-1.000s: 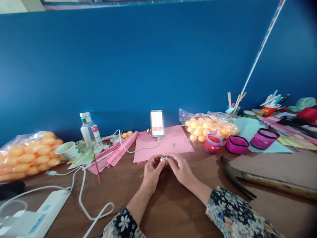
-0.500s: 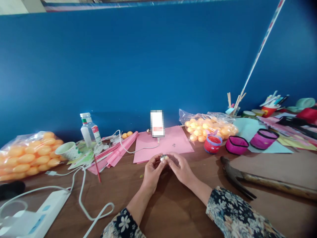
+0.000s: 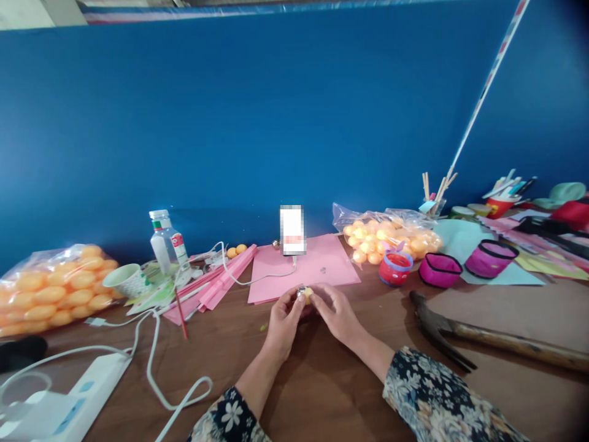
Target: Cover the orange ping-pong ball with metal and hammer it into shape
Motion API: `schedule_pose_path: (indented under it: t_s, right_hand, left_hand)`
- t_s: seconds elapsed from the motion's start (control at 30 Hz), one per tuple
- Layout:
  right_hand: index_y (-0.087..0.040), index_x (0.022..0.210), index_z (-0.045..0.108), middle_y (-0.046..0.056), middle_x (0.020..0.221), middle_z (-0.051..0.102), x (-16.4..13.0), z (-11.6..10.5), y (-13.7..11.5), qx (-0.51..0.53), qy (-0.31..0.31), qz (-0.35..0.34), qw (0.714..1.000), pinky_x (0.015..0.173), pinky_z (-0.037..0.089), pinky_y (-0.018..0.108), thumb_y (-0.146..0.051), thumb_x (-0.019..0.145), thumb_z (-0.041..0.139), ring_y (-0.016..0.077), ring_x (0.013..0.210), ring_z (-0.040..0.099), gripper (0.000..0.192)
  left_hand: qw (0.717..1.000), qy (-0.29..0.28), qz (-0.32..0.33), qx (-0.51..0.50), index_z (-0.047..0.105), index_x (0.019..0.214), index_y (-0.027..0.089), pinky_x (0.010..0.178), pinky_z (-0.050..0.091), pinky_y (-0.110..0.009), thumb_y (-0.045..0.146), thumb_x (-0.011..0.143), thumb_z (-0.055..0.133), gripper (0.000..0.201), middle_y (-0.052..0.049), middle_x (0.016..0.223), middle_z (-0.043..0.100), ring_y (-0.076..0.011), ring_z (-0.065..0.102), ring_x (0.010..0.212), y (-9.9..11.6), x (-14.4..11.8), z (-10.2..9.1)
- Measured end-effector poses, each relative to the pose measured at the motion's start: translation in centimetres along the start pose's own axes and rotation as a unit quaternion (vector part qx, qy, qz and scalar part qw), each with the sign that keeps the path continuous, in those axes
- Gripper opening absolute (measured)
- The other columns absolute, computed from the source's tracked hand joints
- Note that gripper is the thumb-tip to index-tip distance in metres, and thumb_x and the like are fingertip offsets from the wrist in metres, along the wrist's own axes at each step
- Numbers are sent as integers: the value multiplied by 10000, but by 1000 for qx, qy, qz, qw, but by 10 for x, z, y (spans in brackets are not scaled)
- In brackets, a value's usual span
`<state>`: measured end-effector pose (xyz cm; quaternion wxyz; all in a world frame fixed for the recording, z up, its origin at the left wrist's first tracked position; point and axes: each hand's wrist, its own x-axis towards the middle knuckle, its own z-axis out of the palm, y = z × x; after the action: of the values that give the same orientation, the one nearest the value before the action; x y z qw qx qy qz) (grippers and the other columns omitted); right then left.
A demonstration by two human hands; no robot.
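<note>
I see L hand [image 3: 281, 322] pinched nearly closed on the ball [image 3: 302, 291], centre, just this side of pink paper [image 3: 334, 255], R hand [image 3: 339, 314] likewise pinching its yellowish side, so a fingertip slip could roll it twd hammer [image 3: 478, 332].

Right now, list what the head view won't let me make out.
- Silver-and-yellow object, head view: too small to identify, partly covered by the left hand and right hand.
- Phone-like device, head view: screen blurred by pixelation.
- Hammer, head view: handle end cut off by right edge.
</note>
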<state>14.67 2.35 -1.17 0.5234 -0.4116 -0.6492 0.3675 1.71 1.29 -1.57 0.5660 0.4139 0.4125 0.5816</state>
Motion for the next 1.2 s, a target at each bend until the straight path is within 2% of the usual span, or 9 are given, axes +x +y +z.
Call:
schedule_pose_path:
  t_s: [0.17, 0.33, 0.47, 0.6, 0.83, 1.2]
  right_hand:
    - [-181, 899, 579, 40, 846, 654, 0, -2, -5, -16, -9, 8, 1000, 679, 506, 266, -326, 827, 488, 163, 757, 613, 186]
    - [-178, 815, 571, 30, 771, 642, 0, -4, -4, -49, -1, 6, 999, 665, 486, 258, -335, 844, 461, 156, 717, 597, 193]
    - [-188, 926, 575, 40, 875, 648, -1, -2, -3, -45, 8, -7, 999, 719, 491, 272, -310, 822, 499, 169, 807, 605, 177]
    - [-198, 1036, 567, 60, 974, 634, -2, -1, -1, -70, 7, -22, 997, 784, 485, 311, -297, 802, 529, 189, 889, 592, 257]
    - [-203, 1017, 578, 65, 953, 631, -2, -2, -1, -76, 1, -33, 997, 788, 482, 324, -277, 818, 512, 189, 866, 586, 223]
    - [-198, 999, 596, 62, 948, 630, 0, -2, 1, -52, 1, -38, 998, 777, 483, 297, -262, 801, 546, 177, 863, 596, 214]
  left_hand:
    - [999, -4, 13, 33, 561, 1103, 195, 848, 471, -336, 299, 649, 680, 481, -58, 1026, 649, -197, 591, 947, 2, 1, -1]
    - [1000, -7, -6, 27, 561, 1107, 203, 775, 506, -327, 349, 704, 623, 433, -58, 1042, 638, -197, 608, 897, 1, 0, -1]
    - [1000, -22, -3, 5, 564, 1103, 202, 795, 499, -350, 377, 739, 577, 404, -68, 1074, 625, -210, 602, 924, 1, -1, 0]
    - [1000, 0, 4, 11, 550, 1111, 228, 847, 475, -346, 391, 721, 593, 424, -66, 1135, 594, -218, 566, 1012, 1, -1, 0]
    - [1000, -24, 3, -2, 537, 1022, 210, 783, 503, -342, 386, 747, 561, 327, -61, 1015, 615, -194, 593, 919, 3, -2, 1]
    - [1000, -26, 0, 4, 535, 1072, 187, 824, 486, -357, 312, 705, 626, 398, -70, 1024, 629, -203, 591, 937, 0, 1, -2]
